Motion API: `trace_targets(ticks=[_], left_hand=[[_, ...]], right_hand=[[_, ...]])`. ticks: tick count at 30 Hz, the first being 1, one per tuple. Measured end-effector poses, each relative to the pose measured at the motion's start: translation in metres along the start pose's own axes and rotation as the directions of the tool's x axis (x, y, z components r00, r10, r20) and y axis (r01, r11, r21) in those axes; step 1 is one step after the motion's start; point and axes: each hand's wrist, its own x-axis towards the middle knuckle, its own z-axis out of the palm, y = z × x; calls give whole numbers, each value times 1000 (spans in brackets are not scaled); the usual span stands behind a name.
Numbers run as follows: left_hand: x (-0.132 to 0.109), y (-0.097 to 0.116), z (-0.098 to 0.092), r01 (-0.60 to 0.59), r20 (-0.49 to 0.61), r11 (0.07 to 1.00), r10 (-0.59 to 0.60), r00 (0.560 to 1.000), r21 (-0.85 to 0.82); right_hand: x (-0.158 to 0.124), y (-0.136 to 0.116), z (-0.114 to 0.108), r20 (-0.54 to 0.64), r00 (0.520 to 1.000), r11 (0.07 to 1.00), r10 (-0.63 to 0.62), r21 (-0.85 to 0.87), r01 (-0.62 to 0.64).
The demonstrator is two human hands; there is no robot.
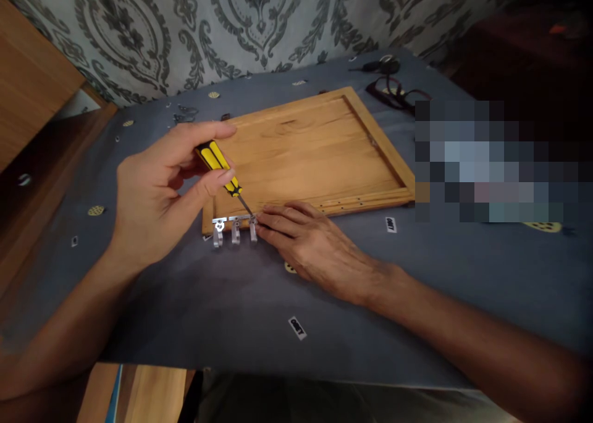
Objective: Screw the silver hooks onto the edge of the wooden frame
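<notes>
My left hand (169, 179) is closed around the yellow and black handle of a screwdriver (217, 159), thumb on one side and fingers on the other. The shaft slants down to the right, its tip at the right end of a metal hook rail (234, 220) with several silver hooks. That rail lies along the near edge of a framed wooden board (291, 154), at its left end. My right hand (308, 241) rests on the same edge, fingertips beside the screwdriver's tip at the rail's right end. Whether those fingertips pinch anything is hidden.
A blue-grey patterned cloth (343, 343) covers the surface under the board. Behind the board lie eyeglasses (393, 92), a dark object with a ring (386, 65) and small metal pieces (185, 113). Wooden furniture (39, 77) stands at the left, and a patterned wall (259, 21) at the back.
</notes>
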Motion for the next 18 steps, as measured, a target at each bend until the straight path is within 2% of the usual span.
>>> trace_targets(ticks=[9,18], left_hand=[[0,2,1,6,-5,1000,-6,1000,-5],[1,0,0,-53,21,998,52,998,23]], right_hand=[[0,0,1,-10,1000,1000,-4,-7,4],[1,1,2,-38,999,1000,-23,7,23]])
